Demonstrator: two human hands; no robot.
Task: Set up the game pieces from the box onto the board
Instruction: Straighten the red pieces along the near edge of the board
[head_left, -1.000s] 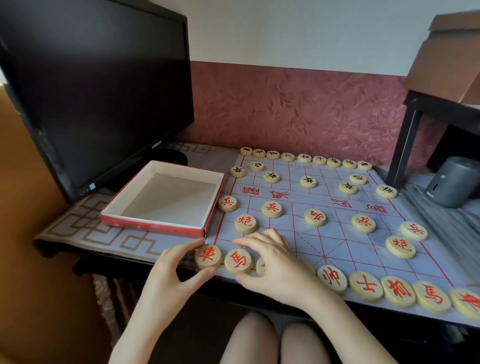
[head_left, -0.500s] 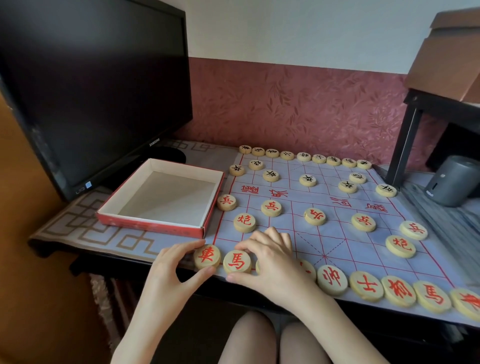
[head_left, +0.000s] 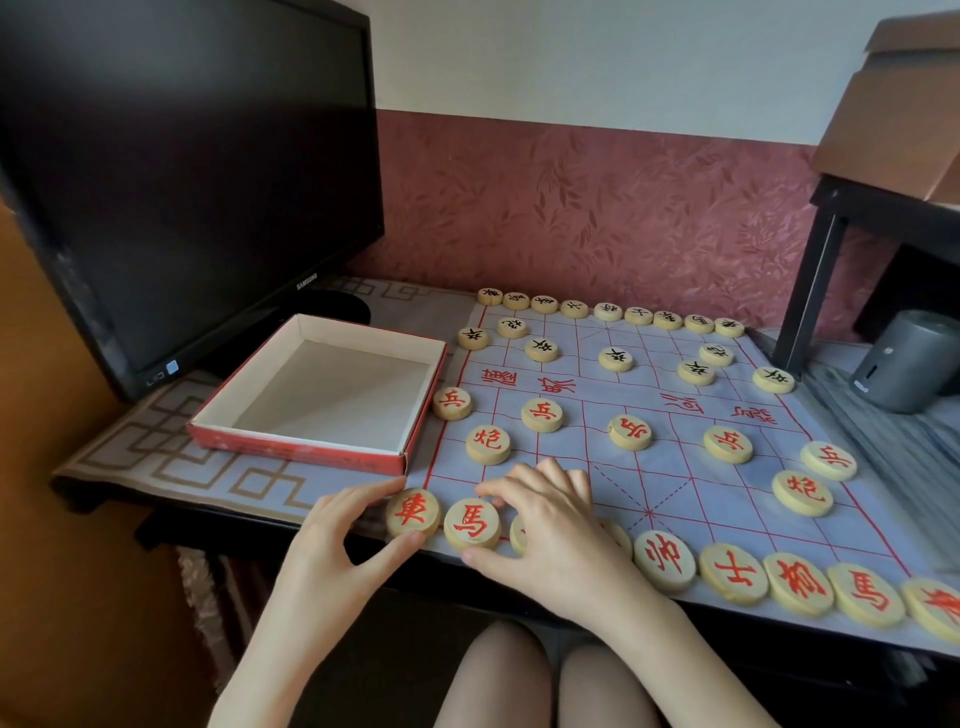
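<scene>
The monitor (head_left: 182, 171) fills my upper left, dark and cut off by the frame at the top and left. Below it the surface (head_left: 156, 452) carries the board (head_left: 675, 467), a pale sheet with red lines whose right corner runs out of my view. The box (head_left: 322, 395), red-walled and open, sits just left of the board with nothing showing inside it.

My left hand (head_left: 332, 540) pinches the chariot piece (head_left: 412, 512) at the board's near-left corner, forefinger on its far edge and thumb on its near edge. My right hand (head_left: 550, 530) is curled over the near row, with thumb and forefinger set against the edges of the horse piece (head_left: 471, 524), which lies next to the chariot piece. The palm hides the next two pieces of that row; only slivers of them show, and I cannot read them.

The remaining red pieces (head_left: 665, 558) stand across the near half, the last one in the near row clipped by the frame. The black pieces (head_left: 615, 358) stand across the far half, their characters too small to make out.
</scene>
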